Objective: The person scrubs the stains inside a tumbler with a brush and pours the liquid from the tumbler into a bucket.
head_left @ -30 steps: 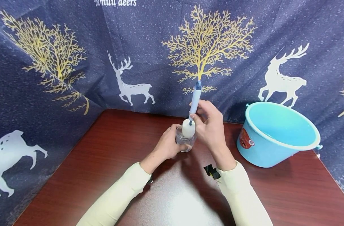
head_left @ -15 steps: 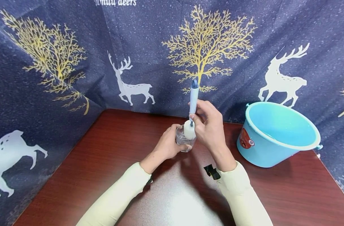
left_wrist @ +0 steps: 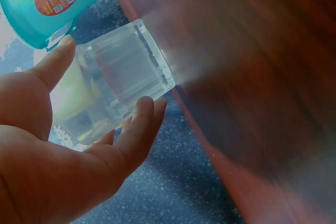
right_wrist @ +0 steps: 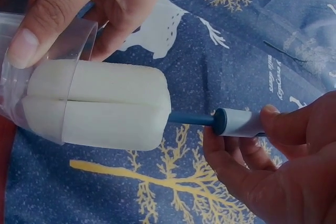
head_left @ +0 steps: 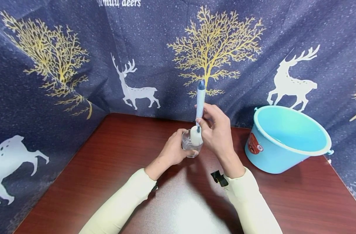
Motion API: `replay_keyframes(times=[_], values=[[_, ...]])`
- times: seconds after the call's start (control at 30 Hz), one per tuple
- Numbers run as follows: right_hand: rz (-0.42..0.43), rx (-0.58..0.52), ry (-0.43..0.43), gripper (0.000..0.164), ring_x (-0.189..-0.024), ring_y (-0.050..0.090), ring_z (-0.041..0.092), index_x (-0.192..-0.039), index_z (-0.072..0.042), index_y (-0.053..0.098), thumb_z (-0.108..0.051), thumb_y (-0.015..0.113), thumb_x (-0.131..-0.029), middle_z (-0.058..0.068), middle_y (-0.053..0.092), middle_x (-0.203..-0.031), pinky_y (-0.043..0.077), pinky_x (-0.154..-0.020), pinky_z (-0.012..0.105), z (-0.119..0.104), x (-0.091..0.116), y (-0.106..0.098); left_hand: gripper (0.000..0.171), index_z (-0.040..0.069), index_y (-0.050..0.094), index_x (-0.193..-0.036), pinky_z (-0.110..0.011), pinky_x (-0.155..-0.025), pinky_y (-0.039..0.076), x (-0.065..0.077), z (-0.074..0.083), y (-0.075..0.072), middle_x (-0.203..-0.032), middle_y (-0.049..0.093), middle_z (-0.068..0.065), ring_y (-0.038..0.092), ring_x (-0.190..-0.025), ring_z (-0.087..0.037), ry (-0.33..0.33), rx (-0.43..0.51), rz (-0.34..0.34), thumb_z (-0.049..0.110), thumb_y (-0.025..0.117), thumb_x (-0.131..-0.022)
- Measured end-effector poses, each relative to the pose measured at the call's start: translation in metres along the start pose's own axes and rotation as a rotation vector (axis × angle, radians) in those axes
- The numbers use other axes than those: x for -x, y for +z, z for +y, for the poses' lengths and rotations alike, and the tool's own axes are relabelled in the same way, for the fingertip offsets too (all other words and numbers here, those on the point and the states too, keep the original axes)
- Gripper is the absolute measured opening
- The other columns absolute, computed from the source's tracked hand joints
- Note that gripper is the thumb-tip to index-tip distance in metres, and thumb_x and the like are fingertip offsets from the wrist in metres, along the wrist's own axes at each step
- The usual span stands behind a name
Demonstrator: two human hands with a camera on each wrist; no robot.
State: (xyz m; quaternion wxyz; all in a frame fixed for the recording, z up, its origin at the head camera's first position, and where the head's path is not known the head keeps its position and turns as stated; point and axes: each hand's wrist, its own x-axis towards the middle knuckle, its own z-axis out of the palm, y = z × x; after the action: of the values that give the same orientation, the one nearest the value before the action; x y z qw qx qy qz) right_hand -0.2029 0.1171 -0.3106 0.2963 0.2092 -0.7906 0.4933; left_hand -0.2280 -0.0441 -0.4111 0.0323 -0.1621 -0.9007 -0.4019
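Near the far edge of a dark red table (head_left: 131,143), midway between its sides, I grip a clear cup (head_left: 188,142) in my left hand (head_left: 175,148) and a sponge brush by its pale blue handle (head_left: 200,102) in my right hand (head_left: 218,130), as the head view shows. The brush's white sponge head (head_left: 196,136) sits partly inside the cup's mouth, its handle pointing up and the looped end topmost. By the table's far right corner stands a light blue bucket (head_left: 278,159) with a red label (head_left: 254,144) on its side; along the far edge hangs a dark blue cloth (head_left: 154,39) printed with white deer and golden trees. From the left wrist, my thumb lies against one side of the cup and my fingers curve along the other, the hand spread only as wide as the cup; the sponge shows pale through the clear wall, and I cannot tell whether the base touches the table. From the right wrist, my thumb and fingers pinch the handle at its lower end, next to the dark blue stem (right_wrist: 191,118), while the grooved sponge lies half within the cup, half beyond its rim.
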Motion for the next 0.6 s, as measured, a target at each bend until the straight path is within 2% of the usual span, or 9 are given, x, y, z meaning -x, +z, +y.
replay_keyframes(times=[0.17, 0.4, 0.6], values=[[0.005, -0.01, 0.006, 0.043, -0.09, 0.068, 0.022, -0.124, -0.008, 0.076, 0.016, 0.074, -0.088, 0.01, 0.07, -0.105, 0.055, -0.076, 0.018, -0.0004, 0.0002, -0.0001, 0.089, 0.004, 0.048, -0.147, -0.044, -0.11, 0.049, -0.0005, -0.0005, 0.0006, -0.141, 0.061, -0.013, 0.06, -0.128, -0.032, -0.002, 0.001, -0.004, 0.032, 0.097, -0.078], [0.003, -0.014, 0.041, 0.04, -0.091, 0.072, 0.022, -0.125, -0.008, 0.075, 0.013, 0.074, -0.09, 0.009, 0.071, -0.11, 0.058, -0.075, 0.03, -0.0017, 0.0003, -0.0016, 0.089, 0.005, 0.049, -0.147, -0.044, -0.11, 0.048, -0.0007, 0.0, 0.0006, -0.142, 0.061, -0.012, 0.06, -0.128, -0.031, -0.018, 0.007, -0.009, 0.033, 0.097, -0.078], [-0.003, -0.072, 0.119, 0.038, -0.095, 0.074, 0.024, -0.126, -0.006, 0.073, 0.013, 0.071, -0.093, 0.012, 0.071, -0.112, 0.059, -0.078, 0.024, -0.0017, -0.0003, -0.0033, 0.089, 0.005, 0.048, -0.148, -0.043, -0.111, 0.048, 0.0001, 0.0011, 0.0002, -0.143, 0.06, -0.014, 0.059, -0.13, -0.031, -0.031, 0.016, -0.014, 0.031, 0.097, -0.078]])
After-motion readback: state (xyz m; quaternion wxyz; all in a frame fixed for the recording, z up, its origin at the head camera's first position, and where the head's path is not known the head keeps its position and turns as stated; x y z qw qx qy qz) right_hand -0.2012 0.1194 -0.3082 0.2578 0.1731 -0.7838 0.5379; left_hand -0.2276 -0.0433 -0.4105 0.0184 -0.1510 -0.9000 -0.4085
